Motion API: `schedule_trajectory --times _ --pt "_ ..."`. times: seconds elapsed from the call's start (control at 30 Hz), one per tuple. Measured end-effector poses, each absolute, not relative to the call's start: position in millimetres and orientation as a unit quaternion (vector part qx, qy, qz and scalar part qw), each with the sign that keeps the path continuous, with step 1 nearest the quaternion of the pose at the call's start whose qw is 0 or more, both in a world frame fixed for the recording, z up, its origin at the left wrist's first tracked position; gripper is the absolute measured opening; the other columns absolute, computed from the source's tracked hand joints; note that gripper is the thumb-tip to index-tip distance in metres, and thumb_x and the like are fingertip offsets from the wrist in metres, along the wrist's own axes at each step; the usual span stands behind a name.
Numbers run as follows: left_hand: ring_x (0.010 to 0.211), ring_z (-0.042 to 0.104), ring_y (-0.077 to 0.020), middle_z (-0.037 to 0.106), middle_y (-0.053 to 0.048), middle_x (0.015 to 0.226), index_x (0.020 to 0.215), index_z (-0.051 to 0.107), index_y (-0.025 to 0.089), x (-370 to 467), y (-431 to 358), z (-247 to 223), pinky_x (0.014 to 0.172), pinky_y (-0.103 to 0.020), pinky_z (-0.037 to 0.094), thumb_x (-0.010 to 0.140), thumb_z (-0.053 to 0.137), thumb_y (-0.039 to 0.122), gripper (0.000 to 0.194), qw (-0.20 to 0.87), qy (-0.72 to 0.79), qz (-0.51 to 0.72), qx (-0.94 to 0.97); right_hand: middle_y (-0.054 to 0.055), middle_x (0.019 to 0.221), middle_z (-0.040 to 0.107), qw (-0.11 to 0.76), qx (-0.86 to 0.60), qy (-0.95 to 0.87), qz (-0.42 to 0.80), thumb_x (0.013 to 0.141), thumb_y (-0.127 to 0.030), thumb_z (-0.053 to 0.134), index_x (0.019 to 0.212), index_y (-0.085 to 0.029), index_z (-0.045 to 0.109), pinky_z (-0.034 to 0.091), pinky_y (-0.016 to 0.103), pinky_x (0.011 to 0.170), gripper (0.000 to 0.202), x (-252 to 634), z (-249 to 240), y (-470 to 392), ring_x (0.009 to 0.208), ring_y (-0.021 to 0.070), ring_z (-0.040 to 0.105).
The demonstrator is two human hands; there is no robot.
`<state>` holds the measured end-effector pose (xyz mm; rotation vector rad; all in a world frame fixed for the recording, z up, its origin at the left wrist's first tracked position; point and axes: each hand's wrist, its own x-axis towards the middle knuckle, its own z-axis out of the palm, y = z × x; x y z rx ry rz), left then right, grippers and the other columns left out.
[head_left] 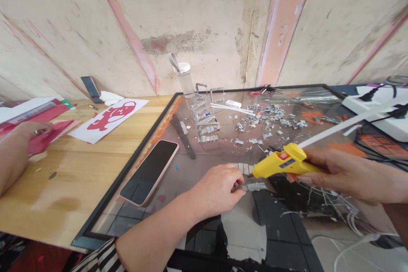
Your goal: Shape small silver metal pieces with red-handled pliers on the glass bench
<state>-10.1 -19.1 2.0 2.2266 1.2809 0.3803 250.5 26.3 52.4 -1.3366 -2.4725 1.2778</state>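
Observation:
My right hand (342, 174) grips a yellow hot glue gun (280, 161), its nozzle pointing left and down. A long white glue stick (338, 125) sticks out of its back. Between the fingertips of my left hand (219, 187) is a small silvery strip (255, 187), pinched at its left end. The nozzle is just above this strip; whether they touch I cannot tell. Beyond it, a row of small flat silvery pieces (244, 168) lies on the glass tabletop (204, 157), partly hidden behind the gun.
Loose metal bits (274, 114) are scattered farther back, beside a lidded clear bottle (185, 80). A phone (151, 172) lies left of my hands. Tangled wires (331, 204) and a power strip (376, 114) are right. Another person's hand (35, 129) rests on red sheets at the left.

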Motion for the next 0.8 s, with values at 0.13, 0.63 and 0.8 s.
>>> schedule_trajectory --times 0.13,0.63,0.8 --pt "0.066 0.053 -0.0116 0.057 -0.002 0.078 0.075 0.06 0.016 -11 -19 0 0.061 -0.024 0.043 0.077 0.053 0.02 0.008 0.275 0.474 0.144 0.824 0.004 0.088 0.063 0.115 -0.466 -0.738 0.475 0.075 -0.048 0.058 0.106 -0.021 0.054 0.046 0.024 0.065 0.042 262 50 32 0.076 0.0166 0.056" --pt "0.065 0.054 -0.0114 0.058 -0.002 0.078 0.075 0.061 0.016 -11 -20 3 0.061 -0.024 0.042 0.076 0.052 0.02 0.01 0.28 0.479 0.141 0.82 0.002 0.071 0.065 0.288 -0.614 -0.5 0.538 0.072 -0.042 0.064 0.091 -0.021 0.061 0.045 0.026 0.059 0.029 329 24 80 0.066 0.0161 0.059" --pt "0.065 0.054 -0.0114 0.058 -0.002 0.078 0.075 0.061 0.016 -11 -20 2 0.062 -0.024 0.042 0.076 0.052 0.02 0.01 0.277 0.477 0.148 0.821 0.006 0.078 0.069 0.255 -0.636 -0.547 0.481 0.072 -0.047 0.061 0.093 -0.019 0.064 0.046 0.029 0.062 0.035 329 16 82 0.071 0.0199 0.062"
